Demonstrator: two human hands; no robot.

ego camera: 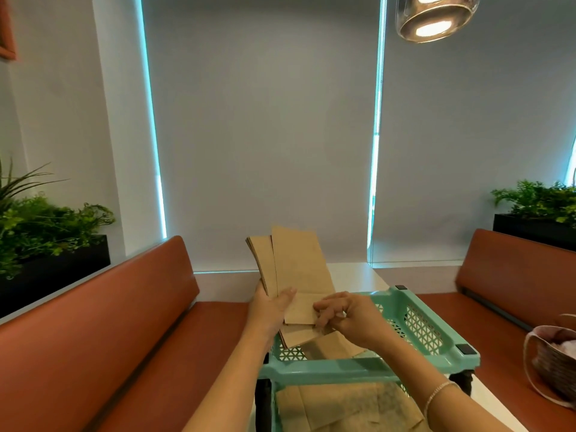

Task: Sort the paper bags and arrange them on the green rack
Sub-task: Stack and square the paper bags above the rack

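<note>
While bags lie in the green rack [430,310], both hands [314,310] grip paper bags [296,269].

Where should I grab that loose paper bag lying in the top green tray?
Pinch the flat bag at its near edge, coming from above the tray's open top. It lies flat, partly under the held stack, so only that end seems free; the walls block the sides.

White worktop [358,277] noted between two benches; green rack [314,371] stood on it, flat paper bags [343,406] lying in lower tier.
</note>
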